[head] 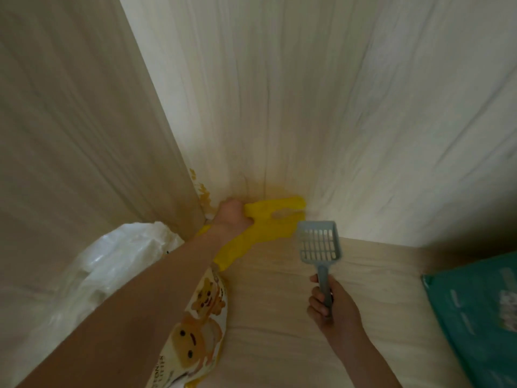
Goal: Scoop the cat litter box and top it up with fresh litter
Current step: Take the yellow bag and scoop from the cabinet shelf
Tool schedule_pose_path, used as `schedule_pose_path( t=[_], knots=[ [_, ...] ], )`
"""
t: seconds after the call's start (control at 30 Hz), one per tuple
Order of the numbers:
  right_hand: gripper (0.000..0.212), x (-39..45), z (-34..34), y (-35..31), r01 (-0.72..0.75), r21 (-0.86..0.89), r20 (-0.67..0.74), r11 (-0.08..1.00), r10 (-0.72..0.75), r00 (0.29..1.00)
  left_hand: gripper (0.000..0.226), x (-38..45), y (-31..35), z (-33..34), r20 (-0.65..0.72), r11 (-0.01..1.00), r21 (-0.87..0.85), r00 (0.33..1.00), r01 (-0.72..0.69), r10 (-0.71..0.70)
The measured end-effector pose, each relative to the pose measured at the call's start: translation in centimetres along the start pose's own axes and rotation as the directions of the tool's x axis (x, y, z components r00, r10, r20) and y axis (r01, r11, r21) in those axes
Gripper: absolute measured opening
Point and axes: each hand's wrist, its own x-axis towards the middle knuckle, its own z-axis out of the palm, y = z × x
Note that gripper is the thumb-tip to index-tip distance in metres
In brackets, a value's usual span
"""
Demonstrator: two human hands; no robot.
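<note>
Hands (230,217) — bag's top edge (268,222), scoop (320,245)

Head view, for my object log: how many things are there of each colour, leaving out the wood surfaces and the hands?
Yellow: 2, the litter bag and its handle
Grey-blue: 1, the litter scoop
White: 1, the plastic bag
Teal: 1, the package
Total: 5

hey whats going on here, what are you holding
A person is standing in a wood-panelled corner. The right hand holds a grey-blue slotted litter scoop by its handle, and the scoop looks empty. The left hand grips the yellow top of a cartoon-printed bag. No litter box is in view.
</note>
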Motion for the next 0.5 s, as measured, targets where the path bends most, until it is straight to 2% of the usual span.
schedule_pose_path(
  t=[0.17,0.27,0.37,0.43,0.5],
  knots=[
    [0.032,-6.3,4.9,-4.8,0.095,0.022,0.045,0.995,-0.096,0.994,0.023,-5.7,4.1,-6.9,-0.012,0.980,-0.161,0.993,-0.116,0.116],
    [0.032,-10.8,7.6,-7.7,0.152,0.036,0.064,0.988,-0.154,0.986,0.020,-9.8,6.2,-11.8,-0.069,0.960,-0.144,0.970,-0.239,0.231],
    [0.029,-15.5,10.0,-10.5,0.259,-0.047,0.092,0.965,-0.254,0.963,0.031,-13.7,7.8,-16.4,-0.126,0.925,0.059,0.916,-0.376,0.381],
    [0.029,-18.6,11.9,-12.0,0.327,-0.146,0.115,0.934,-0.312,0.943,0.039,-16.7,9.2,-19.2,-0.113,0.854,0.278,0.868,-0.439,0.483],
    [0.030,-21.8,13.5,-12.8,0.405,-0.273,0.133,0.872,-0.383,0.914,0.049,-19.9,10.7,-21.5,-0.064,0.758,0.477,0.843,-0.445,0.535]
  ],
)
